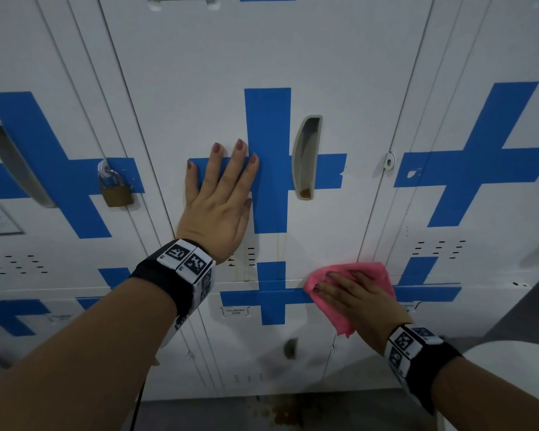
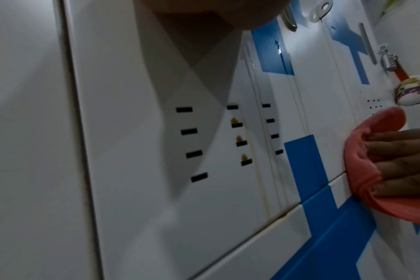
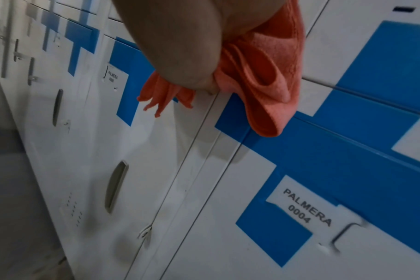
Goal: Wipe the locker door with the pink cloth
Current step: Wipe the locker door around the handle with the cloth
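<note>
I'm in a locker room: rows of white metal lockers (image 1: 339,73), a padlock (image 1: 116,191), name labels (image 3: 307,206).

brass padlock (image 1: 116,190) on left neighbour's hasp | name label (image 1: 235,311) on lower door | rust-stained floor (image 1: 280,413)

Glossy painted-metal locker door (image 1: 199,88); soft, fuzzy pink cloth (image 1: 371,275).

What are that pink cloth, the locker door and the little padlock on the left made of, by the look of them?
Pink cloth: soft, fuzzy fabric, likely microfibre; it folds and bunches under the right hand.
Locker door: probably painted sheet metal; white, smooth, slightly glossy, with punched vent slots and blue bands.
Padlock: looks like a dull brass body with a silvery shackle.
</note>
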